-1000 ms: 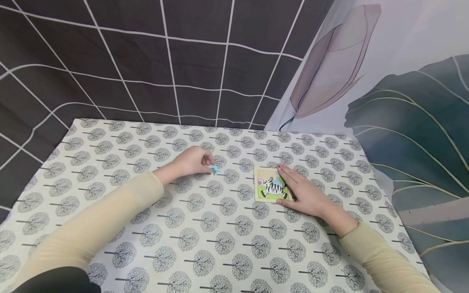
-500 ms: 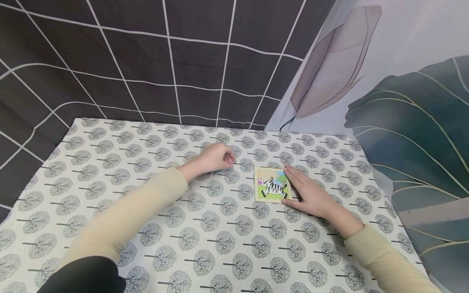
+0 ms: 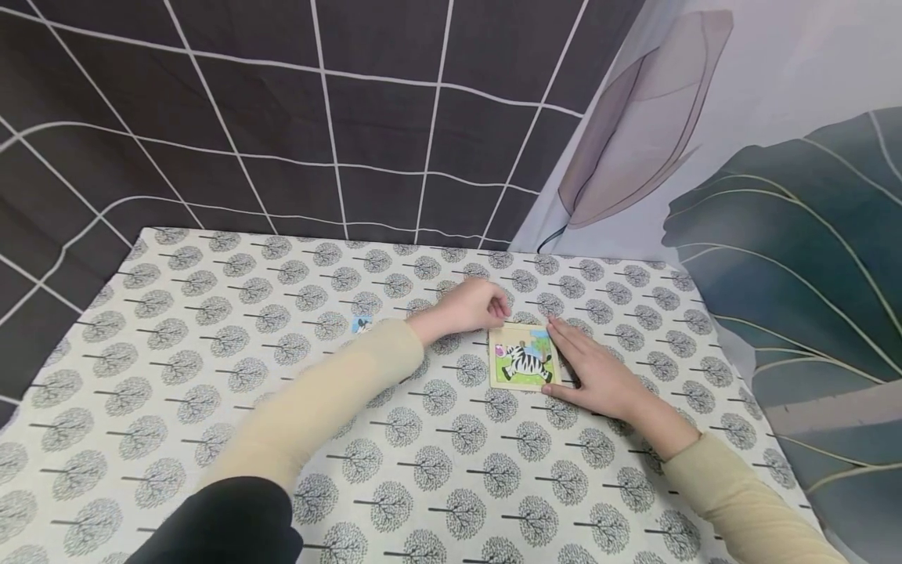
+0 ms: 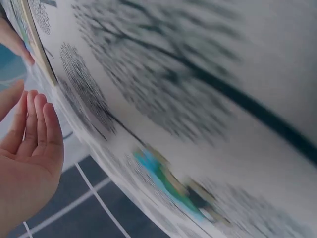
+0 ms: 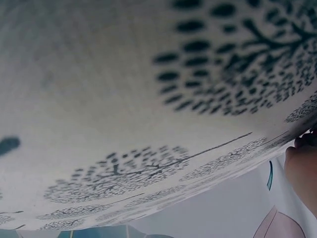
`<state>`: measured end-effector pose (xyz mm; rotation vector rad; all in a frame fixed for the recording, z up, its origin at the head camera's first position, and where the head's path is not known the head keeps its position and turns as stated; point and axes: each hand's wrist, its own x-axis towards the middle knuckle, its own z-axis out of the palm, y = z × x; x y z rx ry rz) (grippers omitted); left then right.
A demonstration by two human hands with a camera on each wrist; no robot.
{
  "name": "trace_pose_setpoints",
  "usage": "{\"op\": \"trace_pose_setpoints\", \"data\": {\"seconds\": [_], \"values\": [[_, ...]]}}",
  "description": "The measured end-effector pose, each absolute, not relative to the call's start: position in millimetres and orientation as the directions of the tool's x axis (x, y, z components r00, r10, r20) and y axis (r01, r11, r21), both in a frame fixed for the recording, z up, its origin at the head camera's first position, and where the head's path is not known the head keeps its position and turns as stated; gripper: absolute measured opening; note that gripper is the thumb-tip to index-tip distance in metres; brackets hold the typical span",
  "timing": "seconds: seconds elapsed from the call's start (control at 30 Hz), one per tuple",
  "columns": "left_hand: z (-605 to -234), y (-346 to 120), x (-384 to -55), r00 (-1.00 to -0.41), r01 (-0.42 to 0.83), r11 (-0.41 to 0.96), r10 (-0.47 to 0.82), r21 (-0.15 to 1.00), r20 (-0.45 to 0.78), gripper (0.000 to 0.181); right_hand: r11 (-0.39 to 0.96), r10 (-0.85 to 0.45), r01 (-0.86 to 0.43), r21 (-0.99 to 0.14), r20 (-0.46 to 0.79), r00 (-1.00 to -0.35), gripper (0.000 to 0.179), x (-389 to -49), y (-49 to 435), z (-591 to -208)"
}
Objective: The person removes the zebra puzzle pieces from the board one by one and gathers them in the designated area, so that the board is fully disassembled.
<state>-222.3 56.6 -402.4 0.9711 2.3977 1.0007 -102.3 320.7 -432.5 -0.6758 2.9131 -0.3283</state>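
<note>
A small wooden zebra jigsaw puzzle [image 3: 524, 364] lies on the tree-print cloth, bare wood showing at its upper left. My left hand [image 3: 474, 305] hovers just past the puzzle's upper left corner. In the left wrist view, that hand's fingers [image 4: 42, 124] are loosely bent, the thumb close to the index finger, and I see nothing between them. My right hand [image 3: 595, 372] rests against the puzzle's right edge with straight fingers, the thumb near its lower corner. A loose puzzle piece [image 3: 362, 323], blue with black and white, lies to the left. A blue-green piece [image 4: 166, 178] beside it shows blurred.
The patterned tablecloth [image 3: 395, 470] covers the table. A dark curtain with white grid lines [image 3: 380, 141] hangs behind the far edge, and a leaf-print curtain [image 3: 796, 274] along the right. My left sleeve [image 3: 331, 399] crosses the middle of the table.
My left hand has moved right from the loose pieces to the puzzle's corner, uncovering the blue, black and white piece. The right hand has slid slightly right, showing more of the puzzle.
</note>
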Motion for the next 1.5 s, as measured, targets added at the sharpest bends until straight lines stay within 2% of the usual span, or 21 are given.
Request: {"op": "trace_pose_setpoints", "data": {"seconds": [0.27,0.5,0.73,1.07,1.5], "values": [[-403,89,-216,-0.671,0.495,0.504,0.739,0.708,-0.057,0.015,0.879,-0.441,-0.418,-0.229,-0.063,-0.895,0.107,-102,320,-432],[-406,103,-213,-0.666,0.506,0.514,0.743,0.693,-0.065,0.018,0.893,-0.421,-0.392,-0.222,-0.102,-0.901,0.109,-103,321,-433],[-411,108,-213,-0.665,0.537,0.531,0.744,0.655,-0.058,0.022,0.893,-0.417,-0.388,-0.227,-0.096,-0.904,0.11,-103,322,-433],[-415,114,-212,-0.615,0.607,0.514,0.787,0.606,-0.051,0.028,0.887,-0.425,-0.394,-0.241,-0.092,-0.9,0.111,-105,321,-433],[-416,113,-210,-0.607,0.589,0.48,0.794,0.65,-0.037,0.029,0.888,-0.425,-0.392,-0.241,-0.103,-0.899,0.11,-104,321,-432]]}}
